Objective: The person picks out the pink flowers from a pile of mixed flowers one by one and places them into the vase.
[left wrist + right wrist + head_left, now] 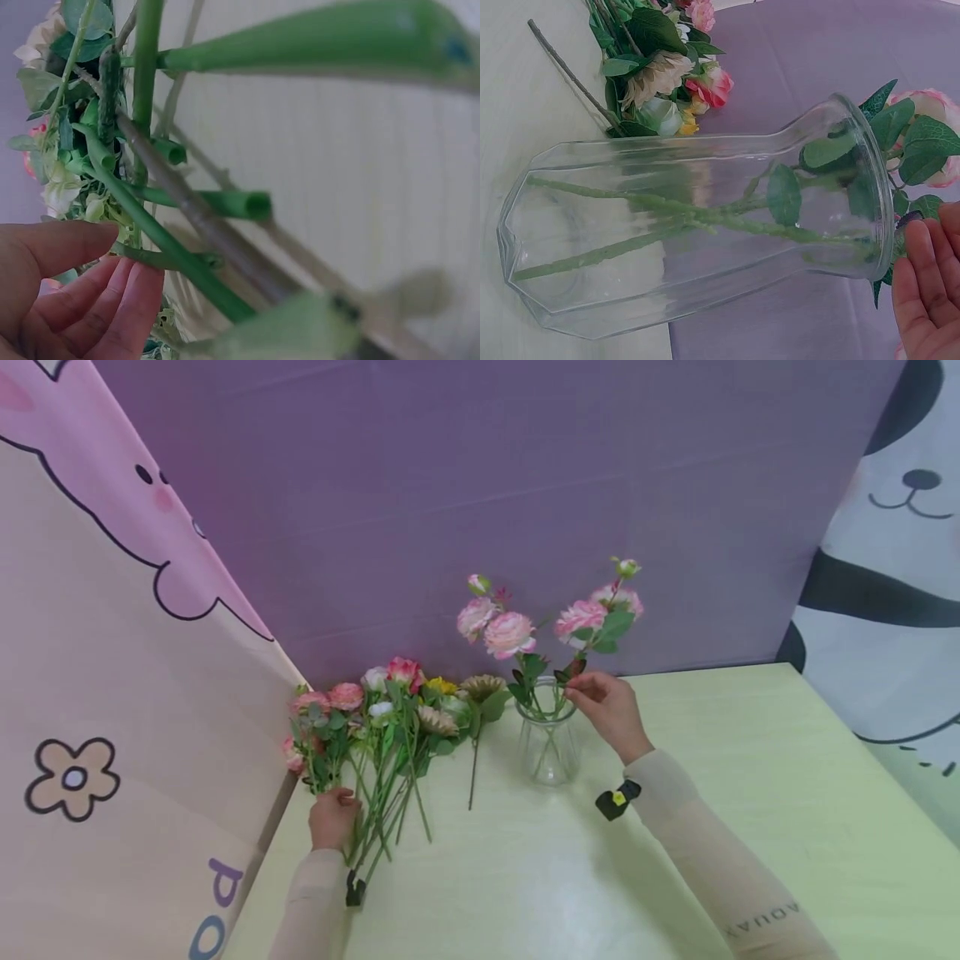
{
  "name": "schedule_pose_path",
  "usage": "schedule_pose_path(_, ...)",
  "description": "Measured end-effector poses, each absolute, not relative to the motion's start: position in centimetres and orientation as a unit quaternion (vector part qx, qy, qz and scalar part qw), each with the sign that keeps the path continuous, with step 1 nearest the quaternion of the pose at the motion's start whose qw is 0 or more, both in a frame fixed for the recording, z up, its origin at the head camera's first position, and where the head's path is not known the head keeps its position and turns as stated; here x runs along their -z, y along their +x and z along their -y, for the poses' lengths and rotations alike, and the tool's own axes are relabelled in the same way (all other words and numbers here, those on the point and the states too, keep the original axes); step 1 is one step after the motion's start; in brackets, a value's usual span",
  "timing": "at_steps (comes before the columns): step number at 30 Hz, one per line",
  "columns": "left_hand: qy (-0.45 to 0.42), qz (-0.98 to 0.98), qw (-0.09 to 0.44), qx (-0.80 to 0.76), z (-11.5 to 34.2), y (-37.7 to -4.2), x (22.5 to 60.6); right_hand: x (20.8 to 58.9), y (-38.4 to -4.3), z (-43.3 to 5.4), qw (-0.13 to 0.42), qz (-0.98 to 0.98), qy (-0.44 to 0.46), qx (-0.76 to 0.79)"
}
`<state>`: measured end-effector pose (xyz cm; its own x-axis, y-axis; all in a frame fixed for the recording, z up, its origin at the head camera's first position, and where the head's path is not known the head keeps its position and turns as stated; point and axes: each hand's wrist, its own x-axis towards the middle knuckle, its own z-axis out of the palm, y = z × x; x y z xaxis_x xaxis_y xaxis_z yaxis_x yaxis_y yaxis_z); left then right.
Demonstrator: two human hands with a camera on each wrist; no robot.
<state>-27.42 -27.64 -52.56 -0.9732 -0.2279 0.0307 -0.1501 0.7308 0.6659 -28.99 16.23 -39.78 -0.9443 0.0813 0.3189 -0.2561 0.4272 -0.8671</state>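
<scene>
A clear glass vase [549, 752] stands upright with two pink flower sprays in it, their green stems [705, 217] crossing inside. My right hand [611, 714] is at the vase's mouth, pinching the right-hand pink flower spray [581, 620] low on its stem. The left-hand pink flower spray [508, 633] leans the other way. My left hand [333, 820] is among the stems of a loose flower pile [375, 727]. In the left wrist view, its thumb and fingers [135, 300] pinch a thin green stem [161, 259]; that stem's bloom cannot be made out.
One beige flower [482, 687] with a brown stem lies between the pile and the vase. The pale table [480, 893] meets a purple backdrop [450, 510] behind. A cartoon-printed panel [135, 677] borders the left side, and a panda-printed panel [885, 593] the right.
</scene>
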Motion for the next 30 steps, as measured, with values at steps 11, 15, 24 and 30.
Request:
schedule_pose_path(11, 0.095, 0.939, 0.031, 0.329, 28.0, -27.6, 52.5, 39.8, -28.9, -17.0, 0.159, 0.825, 0.049, -0.541)
schedule_pose_path(15, 0.097, 0.935, 0.008, 0.340, 28.1, -27.8, 52.6, 39.9, -28.8, -17.2, 0.159, 0.820, 0.047, -0.548)
schedule_pose_path(24, 0.128, 0.881, -0.029, 0.454, 27.5, -27.4, 51.7, 40.2, -28.8, -17.4, 0.165, 0.810, 0.050, -0.560)
schedule_pose_path(30, 0.136, 0.870, 0.024, 0.474, 26.8, -27.1, 50.8, 40.1, -28.6, -17.5, 0.170, 0.808, 0.050, -0.561)
